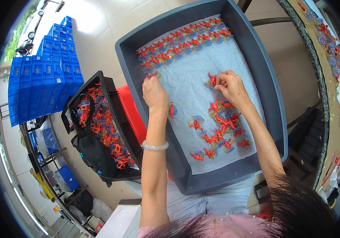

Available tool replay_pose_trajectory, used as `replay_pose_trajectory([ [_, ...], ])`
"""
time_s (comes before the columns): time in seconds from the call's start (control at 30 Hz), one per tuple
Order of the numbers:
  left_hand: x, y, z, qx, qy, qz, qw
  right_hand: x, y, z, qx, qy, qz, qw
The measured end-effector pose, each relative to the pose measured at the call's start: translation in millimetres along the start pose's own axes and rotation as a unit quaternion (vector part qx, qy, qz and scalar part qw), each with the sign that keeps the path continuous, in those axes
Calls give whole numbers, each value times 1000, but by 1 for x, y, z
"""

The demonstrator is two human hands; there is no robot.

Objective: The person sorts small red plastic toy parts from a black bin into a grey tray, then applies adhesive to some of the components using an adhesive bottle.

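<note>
over the grey tray (265, 79), left grip (154, 93) and right grip (230, 85) each pinch a red piece (212, 79).

The floor (98, 27) is laid with large pale beige tiles, bright with daylight at the far left. On it, far left, stands a block of stacked blue plastic crates (43, 79). Nearer along the left edge runs a metal-framed shelf rack (39, 158) holding blue bins and clear bags. At the right, a long brown worktable with a dark rough edge (321, 87) curves from far to near. A white rectangular box (118, 218) sits near, at the lower left
</note>
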State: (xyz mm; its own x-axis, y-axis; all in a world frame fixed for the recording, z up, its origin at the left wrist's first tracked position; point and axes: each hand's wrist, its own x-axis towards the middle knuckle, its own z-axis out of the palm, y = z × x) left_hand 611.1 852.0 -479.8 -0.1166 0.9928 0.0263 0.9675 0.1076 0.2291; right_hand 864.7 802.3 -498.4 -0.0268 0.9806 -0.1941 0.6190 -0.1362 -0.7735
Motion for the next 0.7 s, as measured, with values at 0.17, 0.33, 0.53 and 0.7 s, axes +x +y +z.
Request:
replay_pose_trajectory([
  [0.17, -48, 7, -46, -105, 10, 42, 994, 5, -12, 9, -166, 100, -108, 975],
  [0.33, -93, 7, -29, -124, -70, 83, 986, -3, -19, 30, -166, 96, -81, 978],
  [0.53, -82, -9, -2, -43, -140, 112, 983, 4, -17, 42, -95, 111, -95, 985],
  [0.7, -86, -9, -2, -43, -137, 118, 983, 41, -61, 94, 64, 114, -227, 965],
])
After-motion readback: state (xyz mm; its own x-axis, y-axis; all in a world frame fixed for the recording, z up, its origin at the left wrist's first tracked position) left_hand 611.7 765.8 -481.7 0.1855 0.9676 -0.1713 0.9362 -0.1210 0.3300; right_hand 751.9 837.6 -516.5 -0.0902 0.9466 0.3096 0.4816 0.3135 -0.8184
